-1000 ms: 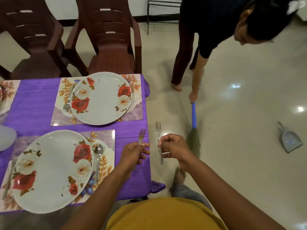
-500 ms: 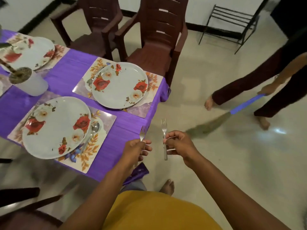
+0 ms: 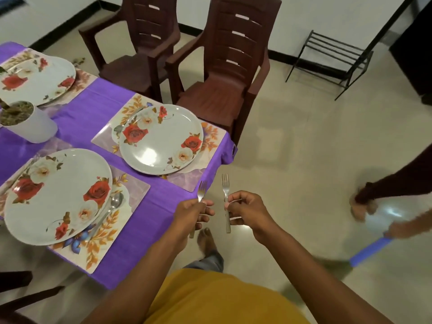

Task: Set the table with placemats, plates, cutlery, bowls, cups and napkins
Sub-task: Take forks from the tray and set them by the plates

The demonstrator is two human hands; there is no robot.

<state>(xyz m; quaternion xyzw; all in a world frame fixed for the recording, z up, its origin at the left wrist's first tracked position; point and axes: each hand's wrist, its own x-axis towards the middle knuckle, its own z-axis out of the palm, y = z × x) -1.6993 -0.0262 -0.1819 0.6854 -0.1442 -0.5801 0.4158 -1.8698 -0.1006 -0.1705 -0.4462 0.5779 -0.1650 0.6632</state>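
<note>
Purple tablecloth (image 3: 88,127) covered a table at left over a cream tiled floor (image 3: 292,141), two dark brown plastic chairs (image 3: 224,73) pulled up on the far side, a black metal rack (image 3: 332,59) by the wall. Three floral plates were set on floral placemats: near plate (image 3: 56,195) on near placemat (image 3: 109,242) with a spoon (image 3: 109,211) tucked against its right rim, middle plate (image 3: 161,139) on its own placemat (image 3: 187,178) by the table's corner, far plate (image 3: 35,78) at upper left. White pot (image 3: 28,125) with soil sat between the far and near settings. Left hand (image 3: 194,212) was curled round the handle of a fork (image 3: 201,191), tines up, just over the table's right edge. Right hand (image 3: 245,211) pinched a second fork (image 3: 226,202), also tines up, off the table above the floor. Hands were near each other, not touching. At right, another person's foot (image 3: 362,204) and hand with a blue broom handle (image 3: 371,250), blurred.
</note>
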